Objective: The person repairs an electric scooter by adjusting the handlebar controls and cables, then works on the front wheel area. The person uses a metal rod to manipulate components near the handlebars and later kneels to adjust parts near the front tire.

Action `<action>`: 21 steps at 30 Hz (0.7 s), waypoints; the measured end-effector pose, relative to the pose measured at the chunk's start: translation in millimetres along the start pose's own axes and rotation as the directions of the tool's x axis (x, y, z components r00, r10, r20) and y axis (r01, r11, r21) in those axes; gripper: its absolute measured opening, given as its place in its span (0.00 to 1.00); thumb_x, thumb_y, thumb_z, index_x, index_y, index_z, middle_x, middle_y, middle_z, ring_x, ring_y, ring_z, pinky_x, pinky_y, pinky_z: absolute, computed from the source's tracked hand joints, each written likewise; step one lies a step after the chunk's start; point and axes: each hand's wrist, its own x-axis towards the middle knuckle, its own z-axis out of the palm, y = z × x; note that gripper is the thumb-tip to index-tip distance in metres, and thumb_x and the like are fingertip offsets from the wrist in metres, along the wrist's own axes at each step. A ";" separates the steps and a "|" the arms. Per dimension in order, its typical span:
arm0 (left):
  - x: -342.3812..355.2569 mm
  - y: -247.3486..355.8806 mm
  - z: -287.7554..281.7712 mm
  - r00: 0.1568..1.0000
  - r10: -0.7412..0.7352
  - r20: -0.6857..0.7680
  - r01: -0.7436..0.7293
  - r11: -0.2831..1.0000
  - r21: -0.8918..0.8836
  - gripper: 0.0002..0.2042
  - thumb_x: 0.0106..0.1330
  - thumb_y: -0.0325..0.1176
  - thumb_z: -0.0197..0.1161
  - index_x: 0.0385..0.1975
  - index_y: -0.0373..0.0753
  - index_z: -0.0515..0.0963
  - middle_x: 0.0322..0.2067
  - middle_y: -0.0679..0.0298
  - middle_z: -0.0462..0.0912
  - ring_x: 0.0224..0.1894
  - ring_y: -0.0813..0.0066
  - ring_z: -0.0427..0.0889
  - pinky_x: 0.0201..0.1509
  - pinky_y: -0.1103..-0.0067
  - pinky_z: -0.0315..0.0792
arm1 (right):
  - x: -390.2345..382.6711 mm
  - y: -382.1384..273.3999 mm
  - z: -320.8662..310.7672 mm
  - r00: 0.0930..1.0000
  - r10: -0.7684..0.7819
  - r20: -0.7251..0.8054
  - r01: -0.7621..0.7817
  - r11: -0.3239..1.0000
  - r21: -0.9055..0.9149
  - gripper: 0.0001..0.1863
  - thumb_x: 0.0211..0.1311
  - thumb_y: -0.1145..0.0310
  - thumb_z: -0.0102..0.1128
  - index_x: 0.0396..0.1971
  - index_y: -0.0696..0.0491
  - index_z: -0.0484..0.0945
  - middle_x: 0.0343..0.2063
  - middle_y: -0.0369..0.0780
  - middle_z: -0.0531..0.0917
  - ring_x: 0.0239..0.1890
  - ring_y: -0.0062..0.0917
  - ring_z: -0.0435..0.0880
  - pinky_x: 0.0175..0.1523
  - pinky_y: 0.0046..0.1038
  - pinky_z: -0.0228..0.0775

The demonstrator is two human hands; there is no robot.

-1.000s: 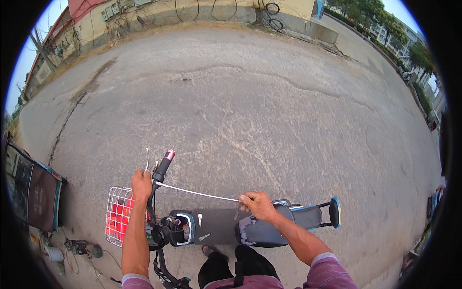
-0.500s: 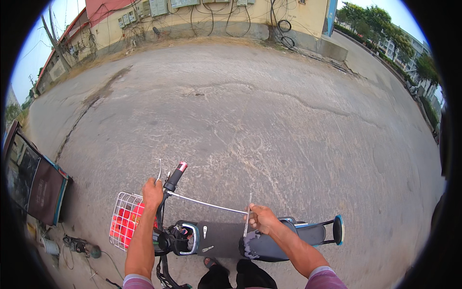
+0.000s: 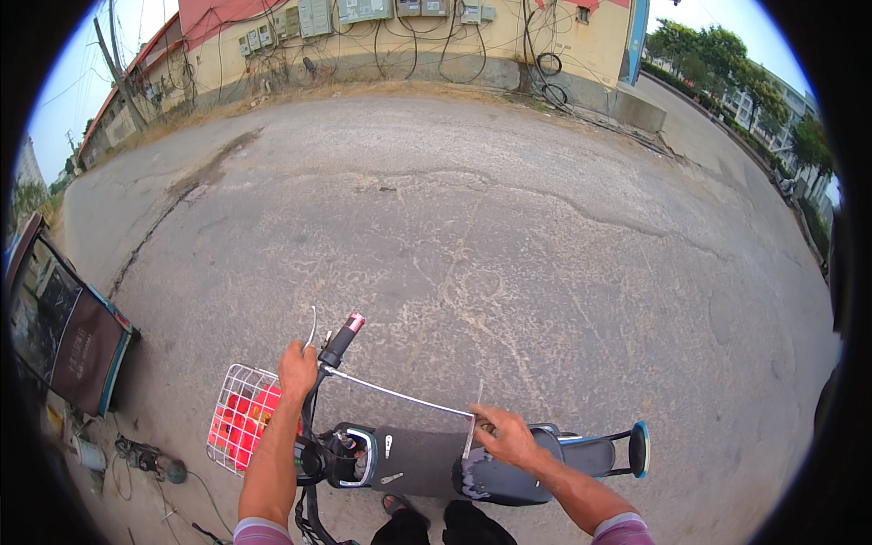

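A two-wheeled scooter stands across the lower middle, with its black handlebar grip (image 3: 341, 340) pointing away from me. My left hand (image 3: 298, 368) is closed at the silver brake lever (image 3: 314, 323), whose tip sticks out beyond the fingers. From the handlebar beside it, a long silver T-handle wrench (image 3: 400, 394) slopes right to my right hand (image 3: 504, 434). The right fingers are closed around its crossbar, above the front of the worn black seat (image 3: 509, 472). My left hand and forearm hide where the lever joins the bar.
A white wire basket (image 3: 238, 371) holding red items is at the scooter's front. Two small pale pieces (image 3: 389, 445) lie on the dark footboard (image 3: 420, 459). A vehicle with a brown panel (image 3: 84, 359) stands at left, near a bucket (image 3: 89, 452) and a cabled machine (image 3: 136, 457).
The whole view has shifted slightly. My right hand has rolled over on the crossbar, its back now turned up. The left hand keeps its place at the lever.
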 end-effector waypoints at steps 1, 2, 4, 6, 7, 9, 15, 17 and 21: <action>-0.2 2.0 -2.8 1.000 -0.013 0.016 0.013 1.000 0.003 0.18 0.63 0.41 0.57 0.38 0.28 0.78 0.36 0.36 0.80 0.43 0.36 0.79 0.48 0.54 0.71 | 2.0 -5.5 -6.4 0.997 -0.073 0.008 0.073 0.987 -0.140 0.19 0.57 0.69 0.66 0.49 0.55 0.78 0.36 0.44 0.84 0.35 0.35 0.85 0.41 0.33 0.78; 0.9 -1.8 0.7 1.000 0.000 -0.001 0.000 1.000 -0.004 0.18 0.63 0.41 0.57 0.37 0.28 0.78 0.36 0.35 0.80 0.43 0.36 0.79 0.48 0.54 0.71 | 4.0 -9.5 -12.2 0.989 -0.144 0.027 0.146 0.950 -0.276 0.19 0.56 0.67 0.67 0.49 0.54 0.79 0.37 0.44 0.84 0.37 0.36 0.84 0.41 0.34 0.78; 3.5 -10.1 5.8 0.999 0.027 -0.040 -0.027 1.000 -0.007 0.17 0.63 0.41 0.57 0.35 0.28 0.78 0.35 0.35 0.80 0.42 0.35 0.79 0.47 0.54 0.70 | 13.4 -15.8 -19.3 0.957 -0.289 0.036 0.277 0.863 -0.422 0.19 0.54 0.65 0.70 0.47 0.53 0.81 0.37 0.44 0.84 0.40 0.36 0.84 0.42 0.34 0.78; 3.8 -13.7 7.2 0.998 0.036 -0.050 -0.036 0.999 -0.011 0.18 0.63 0.41 0.57 0.35 0.28 0.78 0.36 0.35 0.80 0.42 0.35 0.79 0.47 0.54 0.71 | 22.2 -20.1 -24.7 0.902 -0.432 0.008 0.385 0.795 -0.468 0.19 0.52 0.63 0.71 0.44 0.52 0.82 0.38 0.43 0.83 0.41 0.35 0.83 0.42 0.35 0.78; 3.2 -13.4 7.7 0.998 0.039 -0.052 -0.040 0.999 -0.015 0.18 0.63 0.41 0.57 0.35 0.28 0.78 0.36 0.35 0.80 0.42 0.35 0.79 0.47 0.54 0.71 | 22.6 -16.2 -24.1 0.900 -0.436 0.018 0.399 0.805 -0.439 0.17 0.54 0.62 0.70 0.43 0.52 0.83 0.37 0.42 0.84 0.40 0.34 0.83 0.41 0.34 0.78; 3.3 -13.1 6.2 0.999 0.032 -0.038 -0.032 0.999 -0.004 0.18 0.63 0.41 0.57 0.37 0.28 0.78 0.36 0.35 0.80 0.43 0.36 0.79 0.48 0.54 0.71 | 25.7 0.8 -17.9 0.894 -0.445 0.040 0.426 0.822 -0.377 0.16 0.58 0.59 0.68 0.40 0.54 0.83 0.35 0.39 0.85 0.36 0.31 0.84 0.38 0.31 0.77; 1.1 -3.6 4.4 1.000 -0.006 -0.011 0.006 1.000 -0.010 0.19 0.63 0.42 0.57 0.41 0.28 0.79 0.37 0.35 0.81 0.43 0.36 0.80 0.49 0.55 0.72 | 24.2 33.7 13.6 0.624 0.563 0.543 -0.781 0.468 0.413 0.25 0.72 0.48 0.52 0.35 0.58 0.81 0.30 0.38 0.86 0.25 0.17 0.80 0.32 0.20 0.73; 2.4 -4.6 3.4 1.000 -0.008 -0.017 0.008 1.000 -0.011 0.19 0.63 0.42 0.57 0.40 0.28 0.79 0.37 0.35 0.81 0.43 0.36 0.80 0.49 0.55 0.72 | 22.3 26.6 16.2 0.657 0.577 0.486 -0.754 0.498 0.428 0.24 0.72 0.49 0.52 0.35 0.58 0.81 0.30 0.39 0.86 0.25 0.17 0.80 0.31 0.21 0.73; 0.9 -5.8 3.1 0.999 0.017 -0.037 -0.018 1.000 -0.005 0.19 0.63 0.41 0.57 0.40 0.29 0.79 0.37 0.36 0.81 0.44 0.36 0.80 0.49 0.55 0.72 | 19.9 23.7 17.3 0.719 0.599 0.351 -0.680 0.504 0.533 0.24 0.73 0.49 0.49 0.36 0.57 0.80 0.30 0.39 0.86 0.26 0.17 0.80 0.32 0.23 0.75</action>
